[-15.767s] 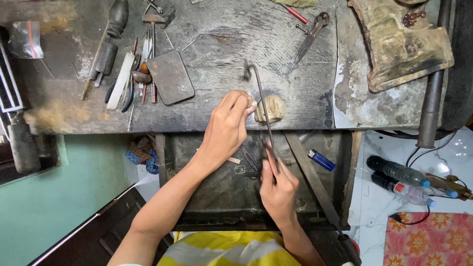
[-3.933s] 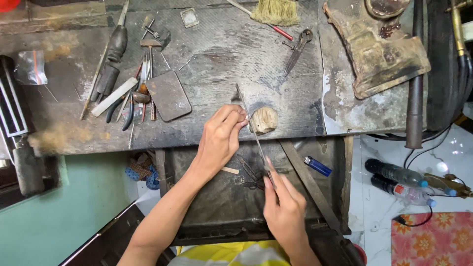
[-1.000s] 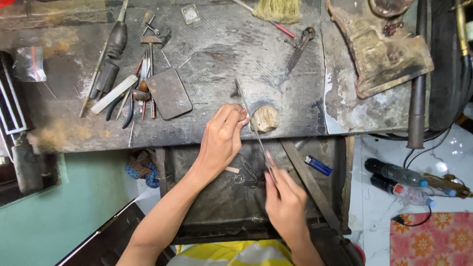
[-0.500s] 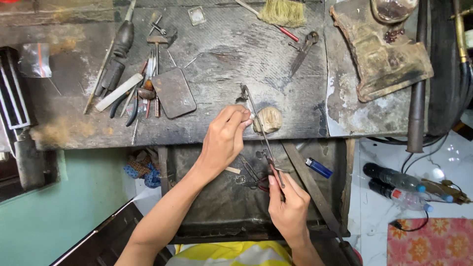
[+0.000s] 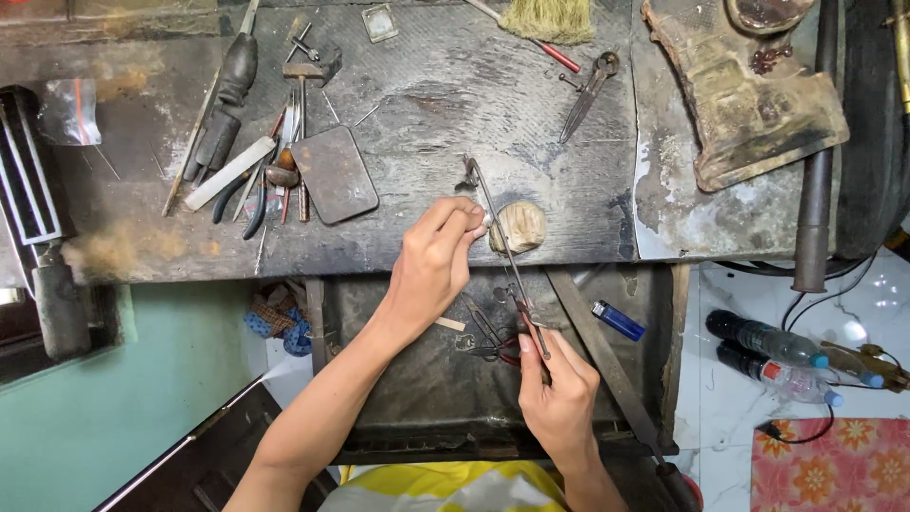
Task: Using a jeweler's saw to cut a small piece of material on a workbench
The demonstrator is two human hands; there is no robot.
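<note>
The right hand (image 5: 559, 398) was clenched around the handle of a slim jeweller's saw (image 5: 504, 248), whose frame ran up and away from the grip to the wooden bench pin (image 5: 519, 226). The left hand (image 5: 434, 265) pinched a tiny workpiece (image 5: 487, 220) against that pin, just beside the blade. A blue lighter (image 5: 618, 320) lay right of the grip.

The bench (image 5: 417, 114) is showing rough, scuffed wood; the saw frame (image 5: 507, 256) is looking like dull dark metal.
</note>
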